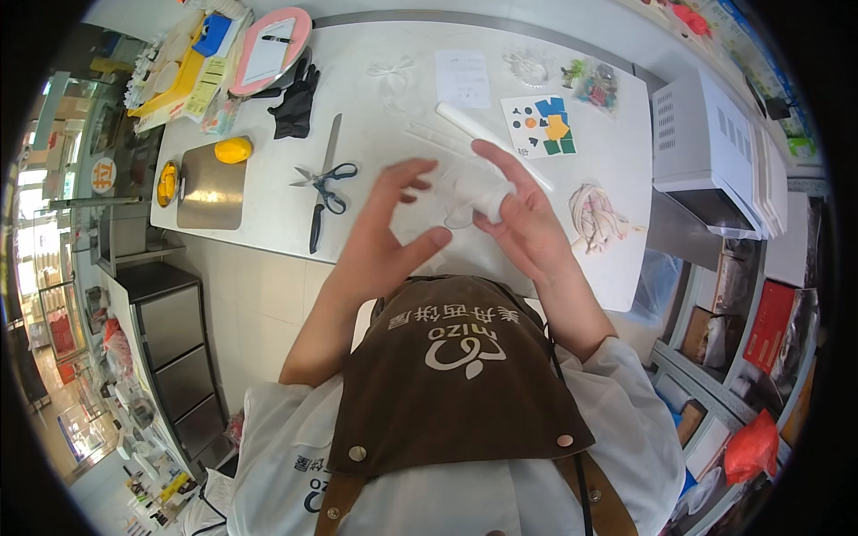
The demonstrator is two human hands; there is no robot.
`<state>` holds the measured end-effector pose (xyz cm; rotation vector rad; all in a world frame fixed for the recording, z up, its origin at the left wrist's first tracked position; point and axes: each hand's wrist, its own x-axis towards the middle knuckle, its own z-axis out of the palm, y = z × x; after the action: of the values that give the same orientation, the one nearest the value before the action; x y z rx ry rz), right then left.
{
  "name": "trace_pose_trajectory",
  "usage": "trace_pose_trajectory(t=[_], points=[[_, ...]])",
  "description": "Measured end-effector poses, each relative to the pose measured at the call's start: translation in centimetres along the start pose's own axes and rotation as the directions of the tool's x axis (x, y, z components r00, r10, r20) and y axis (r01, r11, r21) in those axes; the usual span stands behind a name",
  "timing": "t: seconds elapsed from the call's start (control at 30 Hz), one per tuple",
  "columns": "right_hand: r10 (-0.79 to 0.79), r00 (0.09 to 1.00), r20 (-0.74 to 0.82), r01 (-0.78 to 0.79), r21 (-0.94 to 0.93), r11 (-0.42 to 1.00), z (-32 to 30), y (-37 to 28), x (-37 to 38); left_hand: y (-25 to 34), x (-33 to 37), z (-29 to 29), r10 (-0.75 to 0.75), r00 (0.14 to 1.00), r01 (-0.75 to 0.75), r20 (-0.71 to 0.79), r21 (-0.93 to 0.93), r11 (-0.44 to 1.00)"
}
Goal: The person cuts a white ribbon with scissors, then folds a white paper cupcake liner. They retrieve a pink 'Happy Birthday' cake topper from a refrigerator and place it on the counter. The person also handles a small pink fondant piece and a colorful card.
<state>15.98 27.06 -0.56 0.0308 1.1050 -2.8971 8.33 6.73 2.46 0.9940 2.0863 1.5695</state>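
Observation:
My right hand (pixel 529 219) is closed around a small white roll (pixel 485 195), which has a clear, film-like loop hanging at its left side. Thumb and fingers grip the roll from the right. Just left of it, my left hand (pixel 386 234) hovers over the table with curved fingers spread, and nothing shows in its grasp. Scissors with dark blue handles (pixel 326 186) lie spread on the white table, to the left of that hand. They rest across a long knife (pixel 323 192) with a black handle. Beyond my hands a white tube or rolled sheet (pixel 451 116) lies slanted.
A crumpled pale cloth (pixel 597 217) lies at the right. Farther back are a sheet with coloured shapes (pixel 541 125), white paper (pixel 462 79) and black gloves (pixel 295 103). At left, a metal board (pixel 211 198) bears a yellow object (pixel 233 150). A white appliance (pixel 706 143) stands right.

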Motion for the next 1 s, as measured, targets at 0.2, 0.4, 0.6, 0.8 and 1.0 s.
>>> trace_pose_trajectory(t=[0.2,0.4,0.6,0.8,1.0], points=[[0.020,0.995,0.098,-0.010,-0.102,0.995,0.1,0.2,-0.1,3.4,2.1,-2.4,0.278,0.955,-0.294,0.105,0.199,0.935],[-0.056,0.971,0.231,0.116,-0.254,0.960,0.6,-1.5,0.1,5.0,3.2,-2.0,0.203,0.952,-0.253,0.230,0.214,0.944],[-0.099,0.988,0.116,0.128,-0.276,0.953,1.8,-1.9,-0.5,3.9,2.5,-0.1,0.140,0.990,-0.141,0.013,0.068,0.988],[-0.191,0.979,0.073,0.205,-0.363,0.909,1.8,-0.5,-0.5,3.3,2.3,0.2,0.128,0.991,-0.122,-0.029,0.160,0.980],[-0.248,0.962,0.115,0.255,-0.701,0.666,2.0,-0.8,0.2,2.4,1.7,-0.9,0.154,0.987,-0.151,-0.040,0.075,0.986]])
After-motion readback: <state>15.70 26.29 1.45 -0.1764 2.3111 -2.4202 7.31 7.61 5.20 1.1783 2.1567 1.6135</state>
